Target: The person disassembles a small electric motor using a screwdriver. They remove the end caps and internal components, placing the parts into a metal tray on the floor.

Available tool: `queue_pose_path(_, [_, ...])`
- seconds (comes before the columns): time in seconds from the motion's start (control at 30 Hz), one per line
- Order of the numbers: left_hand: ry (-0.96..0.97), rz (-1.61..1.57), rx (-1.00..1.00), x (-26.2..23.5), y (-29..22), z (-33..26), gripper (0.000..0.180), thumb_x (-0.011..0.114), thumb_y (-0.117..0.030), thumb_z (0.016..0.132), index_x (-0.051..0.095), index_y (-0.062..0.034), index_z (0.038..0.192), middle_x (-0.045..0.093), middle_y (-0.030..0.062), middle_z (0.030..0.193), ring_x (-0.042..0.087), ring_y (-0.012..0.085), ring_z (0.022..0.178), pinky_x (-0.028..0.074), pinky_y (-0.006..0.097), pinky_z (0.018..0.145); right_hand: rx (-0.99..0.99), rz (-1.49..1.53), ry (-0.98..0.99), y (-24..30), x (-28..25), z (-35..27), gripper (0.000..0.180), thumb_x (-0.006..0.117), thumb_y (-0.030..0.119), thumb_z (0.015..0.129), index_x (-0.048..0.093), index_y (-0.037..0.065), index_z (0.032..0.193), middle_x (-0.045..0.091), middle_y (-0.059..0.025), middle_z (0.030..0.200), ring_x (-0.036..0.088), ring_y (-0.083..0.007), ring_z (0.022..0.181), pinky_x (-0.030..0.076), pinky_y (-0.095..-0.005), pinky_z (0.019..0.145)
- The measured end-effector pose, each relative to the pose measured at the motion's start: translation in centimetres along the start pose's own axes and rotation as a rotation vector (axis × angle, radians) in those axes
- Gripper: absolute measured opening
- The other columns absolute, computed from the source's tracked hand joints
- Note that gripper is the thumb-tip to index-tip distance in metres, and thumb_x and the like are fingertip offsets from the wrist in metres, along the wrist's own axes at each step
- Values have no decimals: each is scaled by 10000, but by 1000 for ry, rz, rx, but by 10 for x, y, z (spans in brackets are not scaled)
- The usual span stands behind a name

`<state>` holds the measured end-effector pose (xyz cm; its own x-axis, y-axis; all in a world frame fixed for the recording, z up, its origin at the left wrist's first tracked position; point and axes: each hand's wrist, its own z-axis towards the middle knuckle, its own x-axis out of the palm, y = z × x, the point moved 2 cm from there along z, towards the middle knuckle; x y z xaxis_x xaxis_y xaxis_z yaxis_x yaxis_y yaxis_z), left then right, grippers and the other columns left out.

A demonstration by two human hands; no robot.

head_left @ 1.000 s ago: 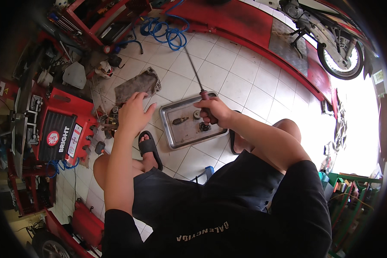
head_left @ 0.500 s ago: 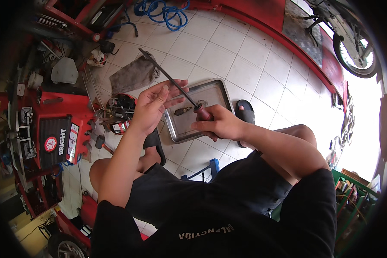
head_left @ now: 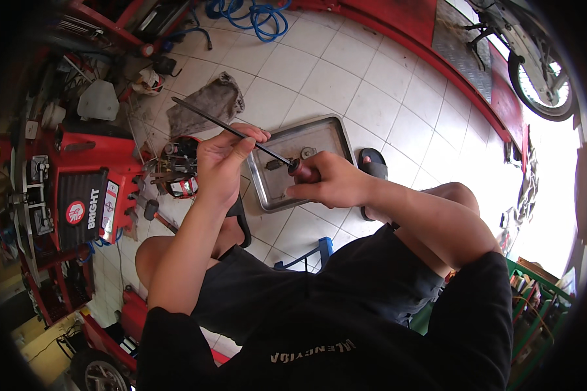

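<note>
Reddish-brown handle, long dark shaft: screwdriver point(head_left: 305, 173), one. Held aslant over the left part of the metal tray point(head_left: 259, 190), tip up and to the left, in line with the grey cloth point(head_left: 205, 109).

Right hand point(head_left: 336, 181), one: fingers wrapped about the handle.
Left hand point(head_left: 221, 163), one: thumb and fingers brought together on the shaft, partway along; how firmly, cannot tell.

Step in hand, as judged: two-handed handling of the screwdriver, left hand steadying or feeling along the shaft. Next move, as judged, calls for a sure hold on the handle and a light left touch.

Count:
Metal tray, one, on the tiled floor point(head_left: 326, 78).
Parts seen in it, two: dark long part point(head_left: 276, 165), one; round part point(head_left: 308, 152), one. Anything behind the right hand, cannot tell.
Grey cloth, one, beyond the left hand.
Black sandals point(head_left: 377, 164), two, one partly hidden.
Hammer point(head_left: 151, 209), one, on the left.
Motorcycle point(head_left: 538, 78), one, upper right, partly in view.
</note>
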<state>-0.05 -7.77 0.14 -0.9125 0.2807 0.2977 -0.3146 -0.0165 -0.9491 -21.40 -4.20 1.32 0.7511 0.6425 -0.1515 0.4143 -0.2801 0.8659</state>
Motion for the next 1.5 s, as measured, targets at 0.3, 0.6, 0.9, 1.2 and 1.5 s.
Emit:
queue_pose_path(0.3, [-6, 50, 195, -7, -38, -13, 176, 737, -132, 901, 698, 25, 967, 652, 113, 1037, 605, 246, 984, 459, 405, 940, -304, -216, -139, 25, 3, -10, 317, 740, 304, 846, 636, 5, 829, 583, -165, 645, 585, -347, 622, 465, -427, 617])
queue_pose_path(0.6, [-184, -244, 193, -61, -61, -7, 186, 673, -201, 972, 668, -20, 1013, 597, 86, 1111, 568, 230, 1011, 434, 390, 969, -308, -261, -96, 0, 12, -5, 312, 725, 275, 858, 589, 7, 773, 576, -153, 638, 573, -356, 603, 467, -426, 612])
queue_pose_path(0.9, [-88, -331, 118, -52, -53, -15, 167, 657, -196, 979, 671, -37, 1028, 590, 75, 1083, 554, 224, 1018, 421, 402, 932, -353, -221, -77, 4, 14, -10, 301, 743, 268, 861, 588, 24, 776, 535, -119, 599, 538, -346, 569, 451, -413, 586])
queue_pose_path(1.2, [10, -359, 23, -23, -55, -24, 96, 623, -184, 998, 598, -106, 1048, 506, 18, 1086, 523, 184, 984, 407, 382, 903, -605, -132, -67, 8, 21, -20, 241, 772, 245, 848, 629, 51, 858, 532, -101, 592, 559, -347, 567, 445, -406, 551])
queue_pose_path(1.5, [170, -433, 22, -11, -61, -39, 131, 593, -185, 1017, 644, -75, 1066, 548, 52, 1124, 643, 236, 948, 464, 399, 837, -874, 70, -61, 10, 25, -20, 197, 768, 157, 858, 625, 25, 887, 620, -111, 785, 619, -304, 705, 474, -383, 622])
